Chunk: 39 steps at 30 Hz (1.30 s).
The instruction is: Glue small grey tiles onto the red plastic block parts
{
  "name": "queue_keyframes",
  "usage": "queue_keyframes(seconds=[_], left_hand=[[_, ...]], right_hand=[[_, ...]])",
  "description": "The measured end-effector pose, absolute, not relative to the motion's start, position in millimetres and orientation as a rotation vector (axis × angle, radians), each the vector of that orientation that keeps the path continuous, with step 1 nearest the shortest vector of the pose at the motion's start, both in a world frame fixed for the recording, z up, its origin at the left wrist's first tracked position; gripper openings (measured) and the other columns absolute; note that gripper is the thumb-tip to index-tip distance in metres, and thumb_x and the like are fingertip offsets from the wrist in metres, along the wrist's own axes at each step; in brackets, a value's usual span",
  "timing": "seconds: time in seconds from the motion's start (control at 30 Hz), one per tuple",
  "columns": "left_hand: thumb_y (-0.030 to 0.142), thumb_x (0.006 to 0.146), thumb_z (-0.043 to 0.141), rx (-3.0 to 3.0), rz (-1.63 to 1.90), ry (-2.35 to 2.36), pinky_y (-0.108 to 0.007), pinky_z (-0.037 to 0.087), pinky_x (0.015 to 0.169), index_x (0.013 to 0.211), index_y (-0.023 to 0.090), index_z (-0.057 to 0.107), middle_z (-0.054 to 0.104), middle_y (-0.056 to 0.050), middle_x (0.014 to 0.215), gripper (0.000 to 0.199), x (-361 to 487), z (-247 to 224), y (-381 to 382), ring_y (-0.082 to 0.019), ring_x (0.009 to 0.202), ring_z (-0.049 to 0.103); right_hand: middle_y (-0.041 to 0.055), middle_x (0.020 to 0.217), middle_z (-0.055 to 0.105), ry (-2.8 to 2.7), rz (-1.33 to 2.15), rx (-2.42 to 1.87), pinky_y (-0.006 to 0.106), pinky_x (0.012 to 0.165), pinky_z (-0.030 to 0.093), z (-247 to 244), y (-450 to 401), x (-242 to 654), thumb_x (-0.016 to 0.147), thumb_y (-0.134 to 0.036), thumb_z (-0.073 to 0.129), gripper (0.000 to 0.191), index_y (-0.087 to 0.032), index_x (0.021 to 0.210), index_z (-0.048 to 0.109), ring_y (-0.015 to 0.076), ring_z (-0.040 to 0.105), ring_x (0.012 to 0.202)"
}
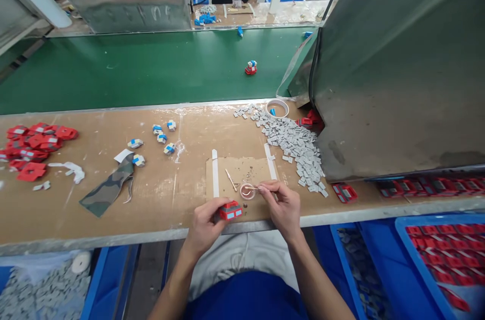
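My left hand (205, 222) is closed around a red toy car part (231, 210) with pale blue windows, just above the bench's front edge. In my right hand (282, 204) a thin wooden stick (251, 187) is pinched, its tip inside a small round dish (247, 192). The dish rests on a cardboard piece (223, 171) held by white tape strips. Another short stick (231, 179) lies on the cardboard, left of the dish. Small dark specks are scattered around the dish.
Many grey pieces (293, 141) and a tape roll (277, 109) lie at the right, beside a metal housing (394, 83). Red parts (34, 146), small white-blue pieces (169, 148) and a camouflage cloth (109, 190) are at left. Beyond runs a green belt (151, 67); a person stands across it.
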<state>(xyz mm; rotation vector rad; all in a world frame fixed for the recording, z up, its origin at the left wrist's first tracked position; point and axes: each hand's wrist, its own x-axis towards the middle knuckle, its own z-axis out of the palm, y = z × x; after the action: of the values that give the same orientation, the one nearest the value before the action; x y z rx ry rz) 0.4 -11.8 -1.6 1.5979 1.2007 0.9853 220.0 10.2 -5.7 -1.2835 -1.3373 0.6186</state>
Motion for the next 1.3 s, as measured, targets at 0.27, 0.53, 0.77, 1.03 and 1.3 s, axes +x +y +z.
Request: queue_keyframes(seconds=[0.27, 0.53, 0.77, 1.03, 1.3], left_hand=[[0.016, 0.086, 0.07, 1.699, 0.977, 1.236, -0.026, 0.061, 0.073, 0.107, 0.019, 0.075, 0.083, -0.007, 0.097, 0.021, 2.1, -1.2, -13.3, -0.02, 0.083, 0.079], [0.014, 0.087, 0.071, 1.702, 0.995, 1.221, -0.024, 0.061, 0.073, 0.107, 0.02, 0.074, 0.082, -0.006, 0.096, 0.021, 4.3, 1.3, -14.2, -0.019, 0.083, 0.078], [0.018, 0.088, 0.071, 1.699, 0.992, 1.216, -0.025, 0.061, 0.075, 0.106, 0.019, 0.074, 0.083, -0.008, 0.098, 0.018, 3.1, 2.3, -13.1, -0.019, 0.084, 0.078], [0.019, 0.089, 0.071, 1.697, 0.988, 1.226, -0.026, 0.062, 0.075, 0.105, 0.018, 0.074, 0.082, -0.009, 0.098, 0.017, 3.3, 0.6, -13.4, -0.02, 0.084, 0.078], [0.026, 0.09, 0.072, 1.615, 0.981, 1.216, -0.026, 0.062, 0.072, 0.105, 0.019, 0.074, 0.082, -0.009, 0.098, 0.017, 0.9, 0.5, -12.0, -0.021, 0.084, 0.079]], right_hand=[[0.0044, 0.069, 0.075, -1.136, 0.792, -1.256, 0.028, 0.058, 0.059, 7.7, -6.1, 214.8, 0.094, -0.042, 0.073, 0.029, -0.021, 0.074, 0.068, 0.018, 0.072, 0.062], [0.0032, 0.078, 0.08, -1.409, 0.743, -1.163, 0.026, 0.063, 0.062, 28.2, -18.7, 197.6, 0.097, -0.026, 0.07, 0.018, -0.023, 0.08, 0.066, 0.0183, 0.078, 0.069], [0.003, 0.074, 0.079, -1.497, 0.692, -1.181, 0.026, 0.06, 0.06, 26.2, -14.8, 194.1, 0.098, -0.028, 0.069, 0.021, -0.023, 0.078, 0.065, 0.0177, 0.076, 0.065], [0.0045, 0.079, 0.08, -1.415, 0.678, -1.192, 0.029, 0.064, 0.062, 25.8, -16.8, 200.6, 0.097, -0.026, 0.07, 0.016, -0.024, 0.081, 0.067, 0.0199, 0.077, 0.07], [0.0068, 0.09, 0.074, -1.582, 0.491, -1.343, 0.032, 0.071, 0.058, 17.3, -3.1, 216.6, 0.101, -0.03, 0.064, 0.021, -0.023, 0.081, 0.066, 0.0197, 0.072, 0.081]])
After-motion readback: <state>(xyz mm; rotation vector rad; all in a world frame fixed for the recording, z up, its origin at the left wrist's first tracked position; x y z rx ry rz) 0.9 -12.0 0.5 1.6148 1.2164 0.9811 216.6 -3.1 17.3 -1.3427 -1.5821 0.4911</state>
